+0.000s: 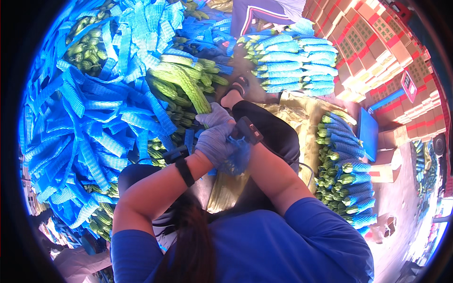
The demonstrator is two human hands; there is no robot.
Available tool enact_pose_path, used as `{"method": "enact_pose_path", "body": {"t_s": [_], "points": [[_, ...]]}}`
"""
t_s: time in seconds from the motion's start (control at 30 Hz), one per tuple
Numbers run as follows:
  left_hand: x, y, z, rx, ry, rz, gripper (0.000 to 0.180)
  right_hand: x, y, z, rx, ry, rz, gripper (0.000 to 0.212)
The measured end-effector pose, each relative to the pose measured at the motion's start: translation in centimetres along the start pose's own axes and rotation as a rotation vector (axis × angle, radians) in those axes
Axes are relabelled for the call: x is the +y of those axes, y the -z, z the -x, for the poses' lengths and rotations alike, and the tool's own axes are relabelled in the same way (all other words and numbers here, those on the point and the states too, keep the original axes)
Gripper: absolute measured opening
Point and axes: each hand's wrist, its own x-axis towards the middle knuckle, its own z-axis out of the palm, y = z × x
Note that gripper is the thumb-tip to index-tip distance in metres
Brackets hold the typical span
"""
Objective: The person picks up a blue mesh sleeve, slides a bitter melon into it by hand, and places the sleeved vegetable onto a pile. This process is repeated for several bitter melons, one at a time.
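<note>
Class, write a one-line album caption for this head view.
Gloved hands, left and right, slip blue mesh netting over a bitter gourd.

Red-and-white cardboard boxes stacked upper right; brown open carton below them.

Stacked red and tan cartons are seen at the upper right, lit by bright daylight. A blue scale is set beside them on the bare concrete floor, near an open box.
</note>
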Motion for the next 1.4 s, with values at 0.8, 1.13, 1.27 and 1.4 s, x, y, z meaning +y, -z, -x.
{"method": "enact_pose_path", "body": {"t_s": [0.8, 1.13, 1.27, 1.4], "points": [[-4.1, 16.9, 1.9, 0.070, -0.395, -0.614, 0.017, 1.3, 0.5, 8.4, 0.145, 0.604, -0.139, 0.065], [-11.5, 11.8, -0.4, 0.561, 0.248, -0.666, 0.024, -5.8, -4.2, 10.5, 0.054, 0.785, -0.109, 0.081], [-7.3, 10.4, -0.8, 0.447, 0.207, -0.584, 0.031, -4.7, -3.7, 10.0, -0.069, 0.719, -0.006, 0.084], [-13.8, 9.5, 1.0, 0.371, 0.273, -0.796, 0.027, -5.5, -5.4, 9.6, -0.046, 0.813, 0.163, 0.075]]}}
